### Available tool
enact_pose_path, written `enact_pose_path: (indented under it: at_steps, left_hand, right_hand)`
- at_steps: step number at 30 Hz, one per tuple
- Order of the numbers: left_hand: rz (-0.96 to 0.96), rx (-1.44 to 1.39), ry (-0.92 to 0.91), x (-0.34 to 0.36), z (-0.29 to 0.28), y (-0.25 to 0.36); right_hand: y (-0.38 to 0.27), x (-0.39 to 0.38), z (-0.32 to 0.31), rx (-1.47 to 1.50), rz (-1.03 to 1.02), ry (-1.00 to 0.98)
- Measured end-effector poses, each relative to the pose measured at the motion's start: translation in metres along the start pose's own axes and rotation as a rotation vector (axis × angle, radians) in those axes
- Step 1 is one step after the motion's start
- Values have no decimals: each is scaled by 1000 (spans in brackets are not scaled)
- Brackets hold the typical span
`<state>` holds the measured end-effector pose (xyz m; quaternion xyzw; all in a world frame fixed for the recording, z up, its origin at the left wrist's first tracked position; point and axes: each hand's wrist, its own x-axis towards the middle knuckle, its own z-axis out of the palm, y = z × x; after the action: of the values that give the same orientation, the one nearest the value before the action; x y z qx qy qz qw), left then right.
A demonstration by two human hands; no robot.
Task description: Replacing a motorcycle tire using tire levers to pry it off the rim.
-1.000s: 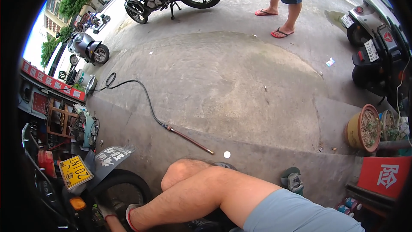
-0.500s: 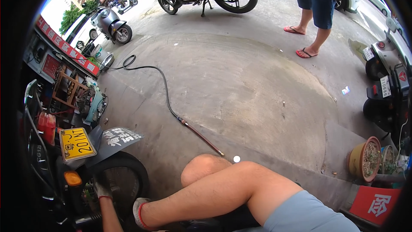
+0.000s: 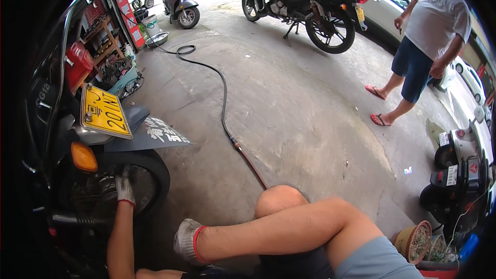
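Note:
I sit on the concrete beside the rear of a dark motorcycle. My left hand [image 3: 124, 189], in a grey glove with a red cuff, reaches up against its rear wheel [image 3: 155, 175], fingers pointing up by the spokes; whether it grips anything is unclear. My right hand [image 3: 186, 240], in a matching glove, hangs curled in front of my bent knee [image 3: 279, 204] with nothing visible in it. A yellow number plate [image 3: 103, 112] and an orange indicator lamp [image 3: 83, 157] sit above the wheel.
A black hose [image 3: 223, 101] with a reddish end runs across the floor to my knee. A person in a white shirt and blue shorts [image 3: 421, 46] stands at the right. A black motorcycle [image 3: 305, 0] and scooters [image 3: 178, 0] are parked beyond. Pots [image 3: 413, 240] stand at lower right.
The view has swung left and down toward the motorcycle's rear. My left hand has risen along the wheel, and my right gloved hand has come forward past my knee.

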<state>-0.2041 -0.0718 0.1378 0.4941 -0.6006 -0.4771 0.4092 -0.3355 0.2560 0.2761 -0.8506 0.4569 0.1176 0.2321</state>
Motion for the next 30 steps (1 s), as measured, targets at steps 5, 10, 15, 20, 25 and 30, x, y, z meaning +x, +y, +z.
enact_pose_path:
  at_steps: [5,10,15,20,25,30]
  left_hand:
    - [26,393,-208,-36,7,36]
    - [-90,133,-326,-56,21,45]
    - [-255,-56,-226,-75,33,86]
    - [102,-125,-88,-68,17,90]
    - [276,43,-25,-34,17,68]
    - [200,21,74,-21,7,62]
  right_hand:
    - [-1,9,4,-33,22,-23]
    - [9,30,23,-67,45,-13]
    - [9,31,29,-60,27,-6]
    - [3,35,33,-63,-7,74]
    - [9,35,44,-61,7,125]
    - [5,29,39,-33,15,221]
